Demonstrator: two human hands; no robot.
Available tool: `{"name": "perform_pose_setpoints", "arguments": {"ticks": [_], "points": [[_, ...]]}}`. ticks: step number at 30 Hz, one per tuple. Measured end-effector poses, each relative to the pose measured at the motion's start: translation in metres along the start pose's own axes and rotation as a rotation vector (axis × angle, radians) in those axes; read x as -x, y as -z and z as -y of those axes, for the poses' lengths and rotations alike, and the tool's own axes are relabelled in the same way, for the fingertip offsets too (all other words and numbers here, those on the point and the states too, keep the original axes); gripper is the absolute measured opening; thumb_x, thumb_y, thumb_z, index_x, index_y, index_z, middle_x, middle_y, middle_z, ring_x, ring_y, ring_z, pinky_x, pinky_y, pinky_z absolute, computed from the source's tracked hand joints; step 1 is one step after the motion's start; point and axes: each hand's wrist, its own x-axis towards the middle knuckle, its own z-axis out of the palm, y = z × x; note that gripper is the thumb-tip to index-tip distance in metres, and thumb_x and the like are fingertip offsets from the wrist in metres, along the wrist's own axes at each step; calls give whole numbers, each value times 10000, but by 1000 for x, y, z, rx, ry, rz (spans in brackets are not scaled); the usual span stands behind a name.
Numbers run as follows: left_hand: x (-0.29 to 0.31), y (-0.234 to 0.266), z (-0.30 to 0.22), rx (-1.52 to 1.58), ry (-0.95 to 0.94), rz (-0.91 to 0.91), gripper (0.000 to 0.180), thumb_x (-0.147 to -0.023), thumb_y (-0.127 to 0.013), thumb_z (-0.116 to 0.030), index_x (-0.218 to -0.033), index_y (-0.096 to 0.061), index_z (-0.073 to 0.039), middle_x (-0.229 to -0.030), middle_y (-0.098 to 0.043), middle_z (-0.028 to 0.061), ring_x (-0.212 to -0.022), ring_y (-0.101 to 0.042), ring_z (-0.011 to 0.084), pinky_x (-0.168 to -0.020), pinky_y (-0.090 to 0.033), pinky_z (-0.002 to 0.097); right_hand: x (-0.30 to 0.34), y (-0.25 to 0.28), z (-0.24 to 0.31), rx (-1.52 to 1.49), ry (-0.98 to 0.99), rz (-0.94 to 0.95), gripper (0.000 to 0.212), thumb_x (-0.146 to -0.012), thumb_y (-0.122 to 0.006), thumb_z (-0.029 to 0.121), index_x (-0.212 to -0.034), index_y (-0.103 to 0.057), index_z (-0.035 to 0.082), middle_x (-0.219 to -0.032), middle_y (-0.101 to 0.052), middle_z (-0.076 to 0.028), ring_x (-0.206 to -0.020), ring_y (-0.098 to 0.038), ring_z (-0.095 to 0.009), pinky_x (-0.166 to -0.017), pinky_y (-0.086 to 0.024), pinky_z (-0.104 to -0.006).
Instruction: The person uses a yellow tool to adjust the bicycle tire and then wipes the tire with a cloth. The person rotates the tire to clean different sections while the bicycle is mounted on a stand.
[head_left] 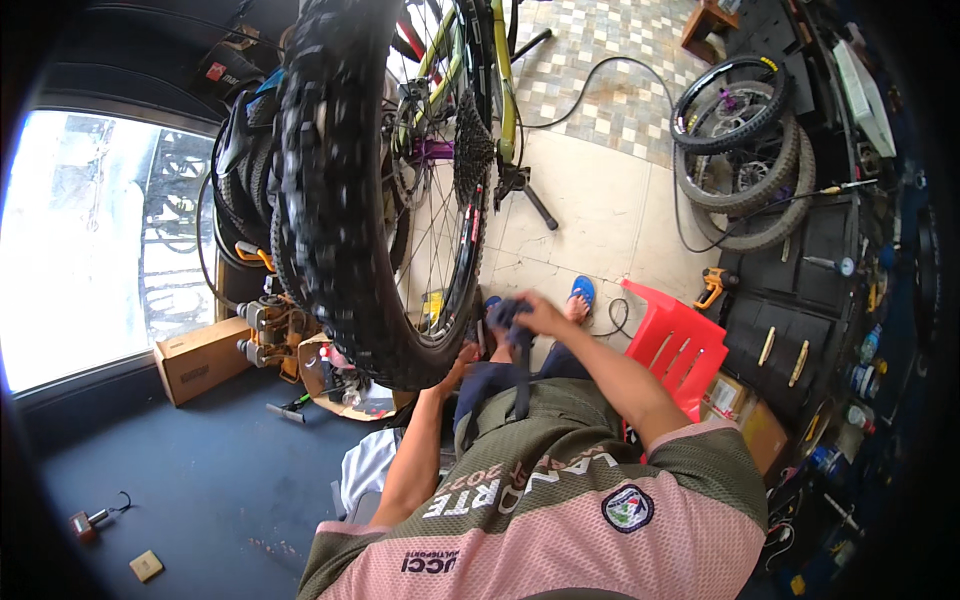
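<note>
A bicycle wheel with a thick knobby black tyre [335,200] hangs upright in front of me, its cassette [472,150] on the right side of the hub. My left hand [461,364] is at the lower right edge of the tyre; its fingers are partly hidden, and I cannot tell whether they grip it. Right of the wheel, my right hand [541,314] is closed on a bunched dark cloth [511,322], part of which hangs down. The yellow-green bicycle frame [507,100] rises behind the wheel.
A red plastic chair [675,345] stands close on my right, with an orange heat gun [713,287] beyond it. Loose wheels [740,160] lie at the far right. An open cardboard box [345,390] of parts and a long carton [205,360] sit at left. A cable [640,62] crosses the tiles.
</note>
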Motion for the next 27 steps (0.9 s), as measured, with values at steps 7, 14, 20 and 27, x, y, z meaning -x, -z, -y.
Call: {"name": "perform_pose_setpoints", "arguments": {"ticks": [7,14,20,27], "points": [[163,-27,-79,-709,-728,-375,731,-772,-950,-200,-1358,-583,34,-1317,-648,148,-1213,-606,259,-1062,-492,417,-133,78,99,-62,224,-431,661,-926,-678,402,-1428,-538,-5,-1246,-671,-243,-1189,-639,-386,-1056,-502,-436],[188,-106,-126,-208,-769,-682,470,-833,-890,-62,-1227,-653,39,-1098,-719,60,-953,-672,147,-904,-545,318,-149,7,87,226,220,-485,684,-968,-573,242,-1588,-360,47,-1318,-563,-327,-1133,-612,-496,-1017,-510,-544],[150,-85,-86,-358,-845,-621,386,-883,-834,-50,-1221,-662,26,-1069,-732,64,-932,-689,172,-907,-546,346,-44,-49,104,412,200,-244,669,-931,-566,231,-1550,-413,25,-1281,-551,-292,-1054,-656,-502,-915,-560,-558],[70,-18,-12,-1722,-1097,-746,406,-931,-772,-212,-1267,-664,-11,-1256,-715,145,-1206,-662,331,-1144,-428,510,60,-36,212,238,478,-29,535,-891,-621,278,-1336,-645,-19,-1177,-671,-240,-1058,-681,-431,-929,-553,-480]]}}
